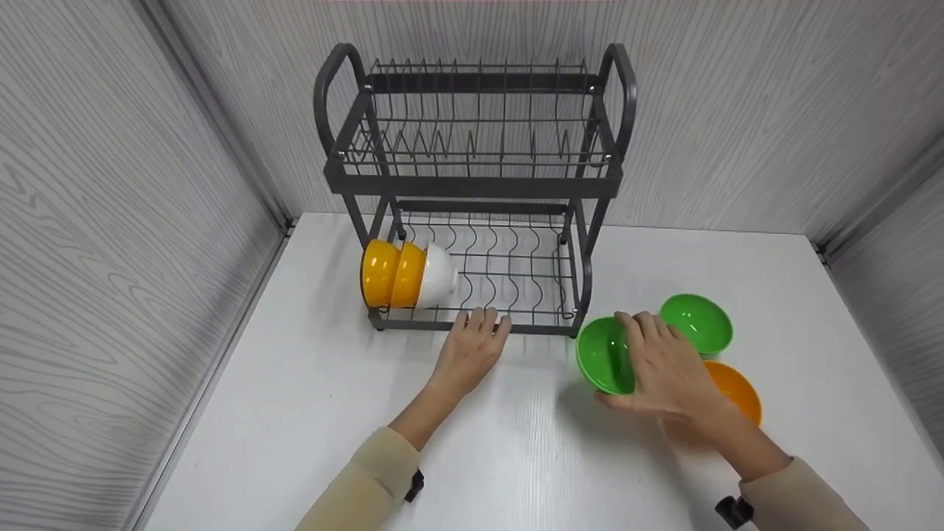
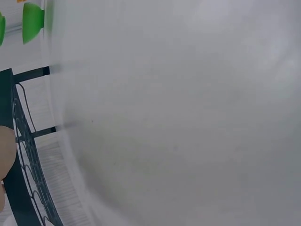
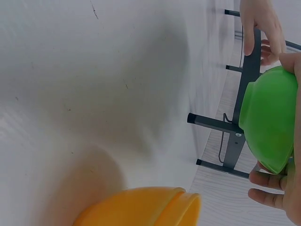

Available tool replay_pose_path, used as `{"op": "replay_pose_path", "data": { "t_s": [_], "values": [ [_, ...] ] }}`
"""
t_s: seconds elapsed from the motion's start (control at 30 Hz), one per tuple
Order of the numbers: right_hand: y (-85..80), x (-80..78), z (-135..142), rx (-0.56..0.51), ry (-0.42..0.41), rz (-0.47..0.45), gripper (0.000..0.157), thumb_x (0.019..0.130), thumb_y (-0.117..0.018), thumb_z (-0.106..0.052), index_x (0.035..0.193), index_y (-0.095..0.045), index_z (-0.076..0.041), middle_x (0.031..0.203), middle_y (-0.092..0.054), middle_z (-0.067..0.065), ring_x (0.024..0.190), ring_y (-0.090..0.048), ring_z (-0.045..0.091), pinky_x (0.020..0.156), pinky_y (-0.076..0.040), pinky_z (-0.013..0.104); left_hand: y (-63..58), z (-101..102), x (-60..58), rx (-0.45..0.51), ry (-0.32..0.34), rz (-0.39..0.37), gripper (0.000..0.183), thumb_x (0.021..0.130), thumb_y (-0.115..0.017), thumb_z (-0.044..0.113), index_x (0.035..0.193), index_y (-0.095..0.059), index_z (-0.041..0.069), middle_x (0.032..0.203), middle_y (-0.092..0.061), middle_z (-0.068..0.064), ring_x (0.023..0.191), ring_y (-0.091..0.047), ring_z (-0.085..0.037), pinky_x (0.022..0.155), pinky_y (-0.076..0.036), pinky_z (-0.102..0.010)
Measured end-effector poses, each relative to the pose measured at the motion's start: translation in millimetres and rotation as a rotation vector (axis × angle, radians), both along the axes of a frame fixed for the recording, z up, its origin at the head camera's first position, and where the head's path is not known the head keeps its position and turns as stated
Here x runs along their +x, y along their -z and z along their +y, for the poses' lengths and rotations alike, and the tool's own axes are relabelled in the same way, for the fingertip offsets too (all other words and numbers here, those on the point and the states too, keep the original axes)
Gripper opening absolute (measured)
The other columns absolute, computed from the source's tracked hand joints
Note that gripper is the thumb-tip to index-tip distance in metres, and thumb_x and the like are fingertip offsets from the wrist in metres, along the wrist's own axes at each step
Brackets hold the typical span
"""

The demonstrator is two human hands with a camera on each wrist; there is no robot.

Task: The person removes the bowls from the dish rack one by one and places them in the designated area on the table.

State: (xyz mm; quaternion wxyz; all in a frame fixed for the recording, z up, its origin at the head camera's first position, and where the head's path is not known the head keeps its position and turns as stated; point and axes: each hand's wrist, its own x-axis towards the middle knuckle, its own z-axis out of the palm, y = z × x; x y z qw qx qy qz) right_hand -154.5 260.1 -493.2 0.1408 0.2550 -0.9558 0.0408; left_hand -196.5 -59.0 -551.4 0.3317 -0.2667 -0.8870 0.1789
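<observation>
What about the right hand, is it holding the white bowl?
No, the right hand holds a green bowl, and the white bowl sits in the rack.

Right grip point(image 1: 660, 372) hides part of the green bowl point(image 1: 601, 358) — left grip point(image 2: 6, 153) cut off in the left-wrist view.

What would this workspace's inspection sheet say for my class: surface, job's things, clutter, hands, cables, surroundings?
Surface: white table, a few small dark marks.
Job's things: dish rack holding two orange bowls and a white bowl, lower left; loose green bowl and partly hidden orange bowl at right.
Clutter: nothing seen.
Hands: right hand holds another green bowl, tilted; left hand grips the rack's lower front rail.
Cables: nothing seen.
Surroundings: pale wood-grain panels behind and on both sides.
</observation>
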Motion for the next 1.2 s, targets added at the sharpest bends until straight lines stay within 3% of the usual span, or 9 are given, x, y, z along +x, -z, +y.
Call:
{"op": "replay_pose_path", "data": {
  "t_s": [0.57, 0.87, 1.2],
  "values": [
    [-16.7, -7.0, 30.6, -0.024, 0.072, -0.055, 0.113, 0.071, -0.074, -0.073, 0.148, -0.040, 0.002, 0.119, -0.059, 0.023, 0.107, -0.059, 0.039, 0.094, -0.056, 0.059, 5.1, 4.5, -4.0, 0.057, 0.007, 0.045, 0.016, 0.097, -0.069, 0.019, 0.111, -0.062, 0.021, 0.102, -0.065, -0.002, 0.093, -0.061, -0.019, 0.075, -0.050, -0.030],
    [-34.9, -21.8, 67.3, -0.057, 0.118, -0.056, 0.110, 0.072, -0.078, -0.070, 0.148, -0.040, 0.000, 0.124, -0.056, 0.024, 0.105, -0.057, 0.039, 0.083, -0.056, 0.060, 3.1, 5.1, -2.4, 0.044, -0.005, 0.030, 0.015, 0.098, -0.067, 0.017, 0.112, -0.061, 0.021, 0.102, -0.064, -0.002, 0.093, -0.061, -0.018, 0.076, -0.050, -0.029],
    [-28.6, -35.6, 100.5, -0.020, 0.164, -0.061, 0.109, 0.071, -0.078, -0.066, 0.145, -0.039, 0.005, 0.120, -0.055, 0.029, 0.104, -0.055, 0.044, 0.084, -0.053, 0.064, 3.4, 6.6, -3.1, 0.049, 0.000, 0.040, 0.015, 0.098, -0.068, 0.017, 0.111, -0.062, 0.021, 0.101, -0.066, -0.001, 0.093, -0.062, -0.018, 0.076, -0.052, -0.029]
  ]
}}
